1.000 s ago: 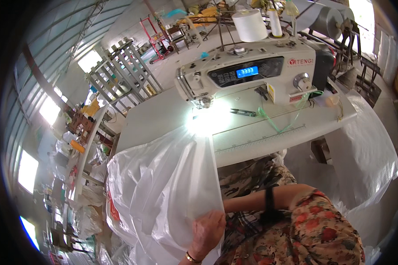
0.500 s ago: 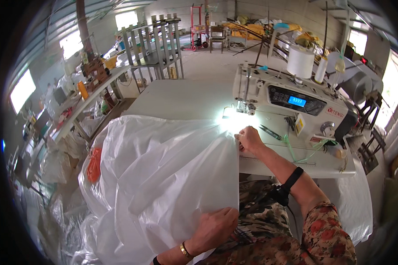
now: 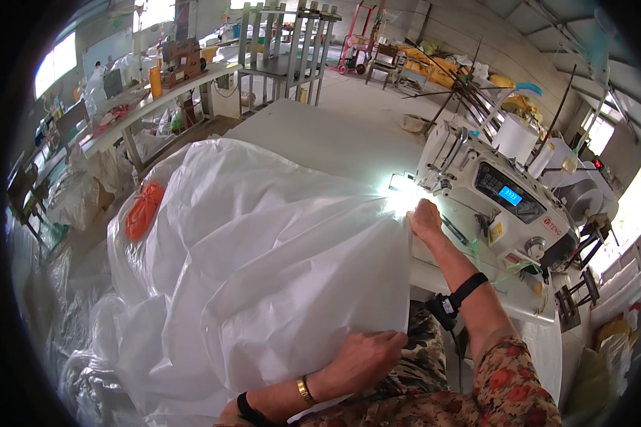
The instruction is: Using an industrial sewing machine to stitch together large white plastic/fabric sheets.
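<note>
A wide sheet of white plastic fabric (image 3: 263, 263) spreads in folds over the table's left part and down toward my lap. Its gathered far corner runs under the lit needle area of a white sewing machine (image 3: 498, 185). My right hand (image 3: 425, 222) pinches the fabric's right edge close to the needle. Lower on the same edge, my left hand (image 3: 369, 359) grips the fabric with curled fingers. Glare hides the needle and presser foot. An orange bundle of strings (image 3: 144, 211) lies at the fabric's left side.
Dark thread snips (image 3: 454, 231) lie on the machine table (image 3: 299, 135), right of the needle. White thread cones (image 3: 514, 136) stand behind the machine. Further back are a grey metal rack (image 3: 285, 64) and a long side bench (image 3: 171, 87). Clear plastic heaps lie at left.
The view has tilted and shifted, so the machine appears further right and rotated. Both hands keep their hold on the fabric's edge, and the fabric shows changed folds.
</note>
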Demonstrator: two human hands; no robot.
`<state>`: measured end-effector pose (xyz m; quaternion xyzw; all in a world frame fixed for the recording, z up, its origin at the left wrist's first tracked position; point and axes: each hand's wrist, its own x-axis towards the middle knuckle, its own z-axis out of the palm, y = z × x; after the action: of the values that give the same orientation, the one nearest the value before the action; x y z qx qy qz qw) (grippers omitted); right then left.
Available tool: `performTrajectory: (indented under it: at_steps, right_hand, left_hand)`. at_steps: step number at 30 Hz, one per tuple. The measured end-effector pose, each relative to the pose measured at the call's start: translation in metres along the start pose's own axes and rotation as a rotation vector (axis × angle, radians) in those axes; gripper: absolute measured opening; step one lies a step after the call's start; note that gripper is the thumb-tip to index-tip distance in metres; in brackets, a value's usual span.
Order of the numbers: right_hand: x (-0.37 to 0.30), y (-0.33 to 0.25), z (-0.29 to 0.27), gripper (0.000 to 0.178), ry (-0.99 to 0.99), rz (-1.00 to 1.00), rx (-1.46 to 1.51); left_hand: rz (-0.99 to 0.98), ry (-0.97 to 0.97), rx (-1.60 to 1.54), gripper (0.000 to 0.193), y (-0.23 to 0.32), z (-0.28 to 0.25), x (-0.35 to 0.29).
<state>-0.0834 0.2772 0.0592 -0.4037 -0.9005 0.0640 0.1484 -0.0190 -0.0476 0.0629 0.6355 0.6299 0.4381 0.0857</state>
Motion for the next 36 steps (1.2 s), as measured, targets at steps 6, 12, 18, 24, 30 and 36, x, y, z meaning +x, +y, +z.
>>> performTrajectory:
  at_steps: [6, 12, 18, 24, 30, 36]
  right_hand:
    - [-0.002, -0.006, 0.0, 0.018, 0.092, 0.073, -0.089]
    - [-0.004, -0.009, -0.002, 0.014, 0.057, -0.012, -0.215]
    - [-0.007, -0.004, 0.002, 0.012, 0.083, -0.165, -0.319]
    - [-0.029, 0.002, -0.003, 0.017, 0.074, -0.137, -0.145]
    - [-0.05, -0.005, -0.016, 0.017, -0.095, -0.152, -0.178]
    - [-0.045, 0.005, 0.001, 0.011, -0.028, -0.214, -0.199]
  left_hand:
    - [0.051, 0.064, -0.015, 0.012, -0.004, 0.026, 0.003]
    - [0.05, -0.015, -0.027, 0.012, -0.006, 0.037, 0.008]
    - [0.015, -0.015, -0.105, 0.013, -0.013, 0.035, 0.002]
    - [0.014, -0.046, -0.165, 0.013, -0.017, 0.034, -0.004]
    - [0.001, -0.069, -0.173, 0.013, -0.02, 0.032, 0.0]
    - [0.028, -0.084, -0.161, 0.013, -0.02, 0.035, 0.003]
